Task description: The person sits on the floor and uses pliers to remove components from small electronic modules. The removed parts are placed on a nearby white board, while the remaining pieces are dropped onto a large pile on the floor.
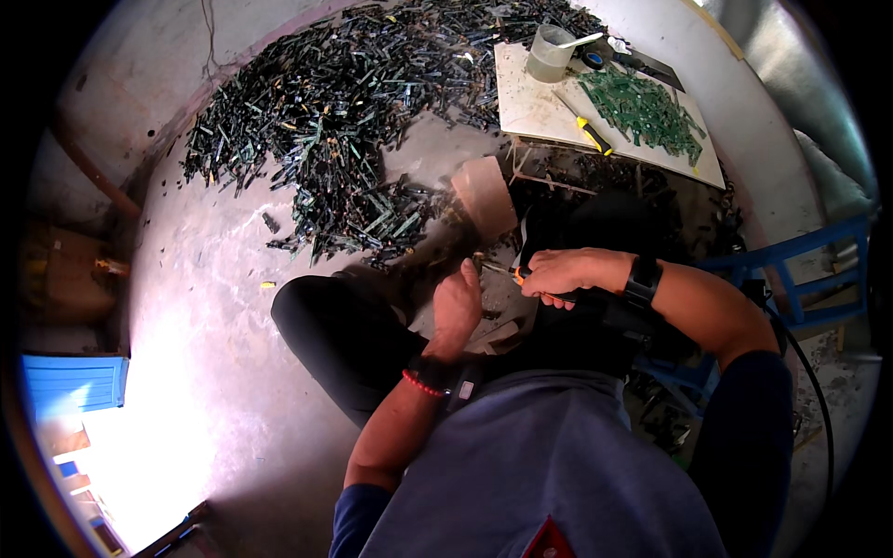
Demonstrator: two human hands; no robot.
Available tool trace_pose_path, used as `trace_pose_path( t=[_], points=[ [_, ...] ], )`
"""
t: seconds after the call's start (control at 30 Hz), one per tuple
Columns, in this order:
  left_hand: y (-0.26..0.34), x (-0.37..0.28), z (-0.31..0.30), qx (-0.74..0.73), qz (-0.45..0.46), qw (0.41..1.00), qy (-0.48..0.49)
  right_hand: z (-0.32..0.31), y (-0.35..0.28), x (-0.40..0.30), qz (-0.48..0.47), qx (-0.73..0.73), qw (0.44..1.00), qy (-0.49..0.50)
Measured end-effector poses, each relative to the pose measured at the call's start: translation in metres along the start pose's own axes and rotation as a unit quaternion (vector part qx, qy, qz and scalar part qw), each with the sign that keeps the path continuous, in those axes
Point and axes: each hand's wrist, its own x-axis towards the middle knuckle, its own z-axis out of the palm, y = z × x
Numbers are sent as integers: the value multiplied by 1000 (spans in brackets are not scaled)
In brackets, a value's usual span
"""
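My right hand (558, 274) is closed around a pair of pliers (519, 273) with orange and black handles, its jaws directed left at my other hand. My left hand (457, 300) is raised between my knees with the thumb up against the curled fingers; a small piece seems to be at the fingertips, too small and dark to name. Beyond my hands a large heap of dark, narrow electronic parts (335, 132) covers the floor. Green circuit board strips (638, 111) lie piled on a white board, near a screwdriver (593, 134) with a yellow and black handle.
The low white board (523, 104) also bears a plastic cup (551, 56) of liquid and a roll of dark tape (593, 61). A brown cardboard piece (485, 197) stands just ahead of my hands. A blue chair (802, 272) is at the right, a wall behind the heap.
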Motion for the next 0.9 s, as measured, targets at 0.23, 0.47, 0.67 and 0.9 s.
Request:
trace_pose_path(
  t=[0.23,0.47,0.67,0.9],
  points=[
    [-9,2,-2,-120,-24,992,-12,14,12,11,-40,73,997,-7],
    [-43,8,-1,-290,-48,952,-82,24,20,17,-101,217,970,-45],
    [-2,-1,-30,-399,-154,883,-194,23,30,12,-113,287,947,-87],
    [18,-2,-44,-461,-257,809,-260,23,48,23,-157,330,921,-136]
  ],
)
